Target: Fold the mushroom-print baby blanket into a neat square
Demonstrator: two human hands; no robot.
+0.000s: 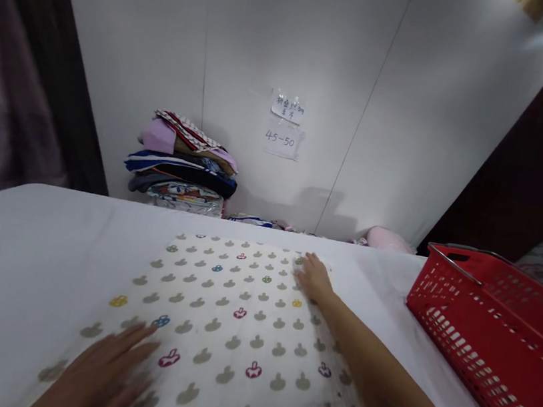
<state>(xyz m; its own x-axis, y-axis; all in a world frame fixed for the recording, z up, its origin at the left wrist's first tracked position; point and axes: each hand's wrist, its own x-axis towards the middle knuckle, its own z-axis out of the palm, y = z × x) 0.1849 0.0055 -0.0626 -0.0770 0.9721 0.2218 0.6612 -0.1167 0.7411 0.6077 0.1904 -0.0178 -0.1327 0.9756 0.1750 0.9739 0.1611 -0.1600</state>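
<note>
A white cloth (pixel 209 356) with grey and coloured mushroom-like prints lies spread flat on the white-covered table (pixel 31 257). My left hand (pixel 110 363) is over the cloth's near left part, fingers stretched out and slightly blurred. Farther off, my right hand (pixel 314 278) rests at the cloth's far right corner, palm down with its fingers extended. Neither hand grips anything. The near edge of the cloth runs out of view at the bottom.
On the right of the table stands a red plastic basket (pixel 489 342) with a metal handle. Beyond the far table edge a stack of folded clothes (pixel 183 164) rises on the left. Two paper notes (pixel 285 124) hang on the white wall. A pink bundle (pixel 390 239) lies behind the table.
</note>
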